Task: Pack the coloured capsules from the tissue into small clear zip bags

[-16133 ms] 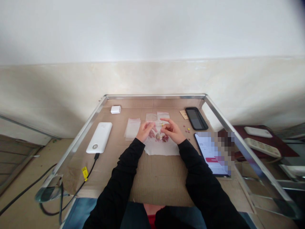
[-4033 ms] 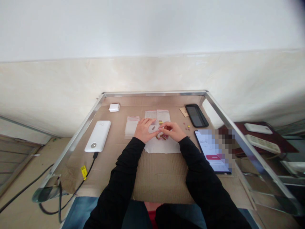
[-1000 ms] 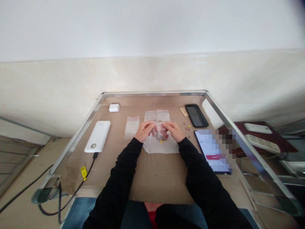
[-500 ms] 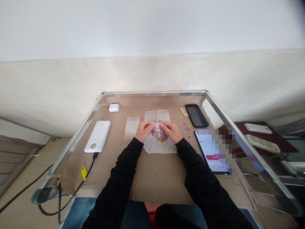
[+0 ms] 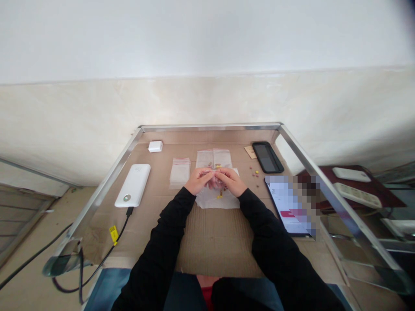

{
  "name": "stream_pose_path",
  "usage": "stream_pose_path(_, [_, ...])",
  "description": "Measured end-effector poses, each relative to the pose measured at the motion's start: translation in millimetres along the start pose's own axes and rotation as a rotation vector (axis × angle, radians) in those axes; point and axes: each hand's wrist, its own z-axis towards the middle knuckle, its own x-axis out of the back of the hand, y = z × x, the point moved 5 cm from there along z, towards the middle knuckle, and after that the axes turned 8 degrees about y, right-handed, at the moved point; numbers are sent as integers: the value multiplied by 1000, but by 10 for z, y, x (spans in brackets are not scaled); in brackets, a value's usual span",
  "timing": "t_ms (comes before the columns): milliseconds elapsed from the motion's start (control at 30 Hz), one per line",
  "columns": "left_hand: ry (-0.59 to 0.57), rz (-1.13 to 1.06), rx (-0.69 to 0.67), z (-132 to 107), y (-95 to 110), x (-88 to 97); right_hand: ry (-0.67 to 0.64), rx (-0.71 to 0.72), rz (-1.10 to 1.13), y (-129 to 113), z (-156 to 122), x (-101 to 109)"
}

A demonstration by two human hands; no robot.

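Observation:
Both of my hands meet over a white paper sheet [image 5: 207,202] in the middle of the cardboard. My left hand [image 5: 198,179] pinches one side of a small clear zip bag [image 5: 214,183], thumb and fingers at its top edge. On the other side my right hand [image 5: 232,180] pinches the same edge, its thumb close to the left one. The bag's lower part is mostly hidden between the hands. Several yellow and brown pills [image 5: 220,196] lie on the sheet just below. Beyond the hands, two flat zip bags [image 5: 221,156] lie side by side with several pills on them.
A stack of zip bags [image 5: 180,173] lies left of my hands. Farther left are a white power bank [image 5: 132,185] with a black cable and a white adapter [image 5: 155,146]. To the right are loose pills [image 5: 253,172], a black phone [image 5: 267,157] and a lit phone [image 5: 288,207]. A metal rail [image 5: 210,127] borders the cardboard.
My hands have drawn together along the bag's top edge, their thumbs now nearly touching. Less of the bag shows between them. The things around have stayed put.

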Motion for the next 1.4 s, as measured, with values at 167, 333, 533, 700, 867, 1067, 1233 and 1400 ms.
stream_pose_path(167, [25,13,-9,-1,12,-3,7,27,-12,-20,-5,-2])
stream_pose_path(333, [99,-46,-6,1,33,46,54,-15,-22,4,-2,9])
stream_pose_path(533, [224,-145,-24,6,43,175,60,-50,-3,26,-2,31])
stream_pose_path(700, [140,-44,25,-4,83,80,53,-40,-24,96,8,20])
stream_pose_path(867, [115,-18,-2,-16,100,56,26,31,-74,76,20,4])
stream_pose_path(1067, [114,-5,-8,-8,73,57,58,51,-106,19,29,29])
stream_pose_path(1233, [201,-58,-3,-1,85,124,191,5,-112,-54,12,121])
stream_pose_path(1400, [246,-72,-39,-7,88,173,202,-4,-105,-96,0,137])
